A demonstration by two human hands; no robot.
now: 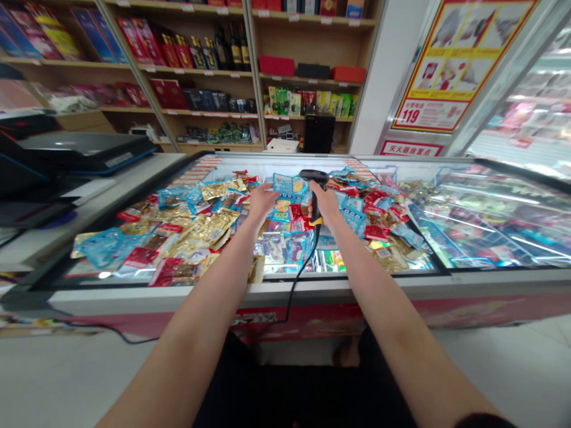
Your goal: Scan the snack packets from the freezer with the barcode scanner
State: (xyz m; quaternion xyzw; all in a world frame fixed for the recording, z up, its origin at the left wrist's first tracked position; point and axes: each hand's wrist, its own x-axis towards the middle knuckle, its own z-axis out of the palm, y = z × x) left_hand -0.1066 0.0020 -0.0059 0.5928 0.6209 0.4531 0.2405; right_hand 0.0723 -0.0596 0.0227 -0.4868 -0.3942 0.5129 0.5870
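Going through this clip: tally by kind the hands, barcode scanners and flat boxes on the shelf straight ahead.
hands: 2
barcode scanner: 1
red boxes: 2
black box: 1
Total: 6

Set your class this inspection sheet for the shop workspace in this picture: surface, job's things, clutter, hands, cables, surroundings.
surface: chest freezer, with a glass lid over its right part.
job's things: black handheld barcode scanner; blue packet.
clutter: heaped gold, blue and red snack packets inside the freezer.
hands: right hand grips the scanner; left hand open beside the blue packet.
cables: black scanner cord hangs over the freezer's front edge.
surroundings: stocked wooden shelves; yellow-bordered poster.
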